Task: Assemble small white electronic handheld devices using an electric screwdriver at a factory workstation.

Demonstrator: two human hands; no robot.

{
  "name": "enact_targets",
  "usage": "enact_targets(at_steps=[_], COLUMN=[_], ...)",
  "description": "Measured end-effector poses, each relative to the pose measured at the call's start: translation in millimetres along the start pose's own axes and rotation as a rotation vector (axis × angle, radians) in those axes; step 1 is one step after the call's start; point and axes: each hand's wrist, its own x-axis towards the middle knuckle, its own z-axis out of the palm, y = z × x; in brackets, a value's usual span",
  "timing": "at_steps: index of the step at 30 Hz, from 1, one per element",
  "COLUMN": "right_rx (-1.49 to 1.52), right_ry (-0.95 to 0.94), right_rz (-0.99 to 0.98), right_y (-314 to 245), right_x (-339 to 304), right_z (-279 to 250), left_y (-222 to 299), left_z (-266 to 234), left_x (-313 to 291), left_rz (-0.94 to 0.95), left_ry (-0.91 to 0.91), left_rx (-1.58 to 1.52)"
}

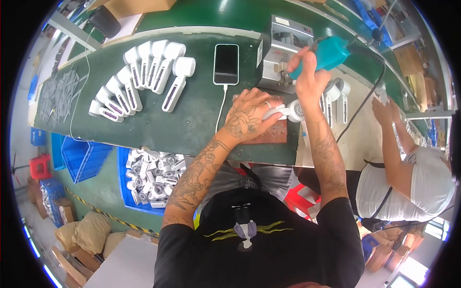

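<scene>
My left hand [252, 114] is closed around a white handheld fan [296, 111], which lies over a reddish-brown pad [273, 133] at the bench's near edge. The fan's round head points right, and my fingers cover much of its handle. My right hand [311, 79] grips a teal electric screwdriver [329, 52] with a black cable. The screwdriver's front end is beside a grey metal box-shaped machine [284, 45]; its tip is hidden by my fingers. Several white fans [178, 79] lie in a curved row left of my hands, and a few more [342, 101] are to the right.
A phone [226, 65] on a white cable lies mid-bench. Thin grey strips [60, 93] are piled at the far left. Below stands a blue bin [124, 192] full of white parts, beside stacked blue crates [86, 156]. A co-worker [408, 182] sits at the right.
</scene>
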Motion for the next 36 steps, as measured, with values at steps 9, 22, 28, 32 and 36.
enact_targets(at_steps=[9, 22, 28, 32, 36], right_rx=[0.006, 0.09, 0.116, 0.056, 0.039], right_ry=[0.057, -0.006, -0.014, -0.027, 0.009], right_rz=[0.234, 0.294, 0.256, 0.262, 0.294], right_y=[-43, -29, -23, -21, -21], right_x=[-31, -46, -48, -46, -45], right_z=[-12, -10, -9, -11, -10], left_y=[0, -2, -1, 1, -1], left_z=[1, 2, 2, 2, 2], left_x=[0, -2, -1, 1, 0], left_rz=[-0.023, -0.026, 0.007, 0.026, 0.036], left_ry=[-0.049, -0.086, -0.05, -0.023, -0.001], left_rx=[-0.017, -0.001, 0.039, 0.06, 0.041])
